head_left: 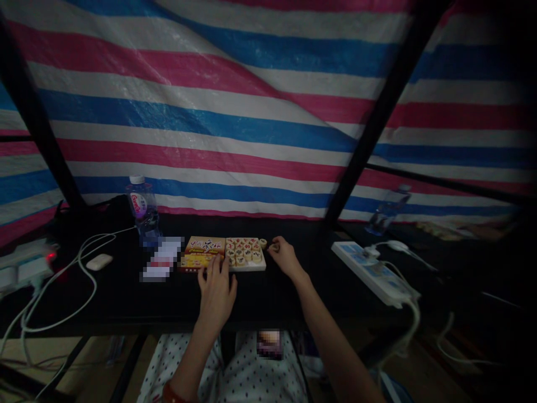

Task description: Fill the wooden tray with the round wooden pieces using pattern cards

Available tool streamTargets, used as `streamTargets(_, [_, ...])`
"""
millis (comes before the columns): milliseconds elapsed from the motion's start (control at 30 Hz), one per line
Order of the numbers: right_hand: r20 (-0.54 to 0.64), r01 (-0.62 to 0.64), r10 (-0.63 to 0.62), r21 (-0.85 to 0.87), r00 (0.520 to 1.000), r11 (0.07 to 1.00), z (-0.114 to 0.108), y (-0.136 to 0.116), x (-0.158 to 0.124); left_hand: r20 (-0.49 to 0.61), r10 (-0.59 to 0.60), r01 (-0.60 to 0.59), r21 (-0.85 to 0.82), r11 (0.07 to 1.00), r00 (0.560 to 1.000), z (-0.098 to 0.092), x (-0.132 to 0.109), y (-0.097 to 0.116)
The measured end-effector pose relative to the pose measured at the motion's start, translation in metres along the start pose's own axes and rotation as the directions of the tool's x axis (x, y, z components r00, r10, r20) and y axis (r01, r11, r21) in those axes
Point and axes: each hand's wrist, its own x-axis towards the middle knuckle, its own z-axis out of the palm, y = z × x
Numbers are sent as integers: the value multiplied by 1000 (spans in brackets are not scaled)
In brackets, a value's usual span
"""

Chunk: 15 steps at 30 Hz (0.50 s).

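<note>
A white tray (254, 268) on the black table holds several round Chinese chess pieces (241, 246) with red or dark characters. Against its left side lies a brown and yellow box (205, 244). My left hand (217, 291) is open, its fingertips resting on the box's near right part, close to the tray. Just right of the tray, my right hand (286, 259) is closed, with a chess piece (275, 246) between its fingers. One more piece (263, 243) is at the tray's far right corner; I cannot tell whether it stands inside.
Left of the box are a blurred-out paper (163, 258), a water bottle (145, 215), a small white case (99, 262) and white cables (94, 285). A power strip (369, 274) lies to the right, with another bottle (388, 210) behind. Striped sheeting (210, 123) hangs at the back.
</note>
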Motion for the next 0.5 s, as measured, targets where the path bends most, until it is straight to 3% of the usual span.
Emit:
streamTargets(100, [-146,59,-43,111,988,992,1,-8,-9,6,1,-1,7,1000,1000,0,0,0])
streamTargets(167, [-170,118,-94,134,981,984,2,-19,-17,12,0,0,13,1000,1000,-1,0,1])
streamTargets(367, [-5,273,-273,45,962,961,5,-50,-38,7,4,-4,17,1000,1000,0,-1,1])
streamTargets(500, [37,307,-306,-16,951,952,5,-56,-44,9,3,-3,12,1000,1000,2,-1,0])
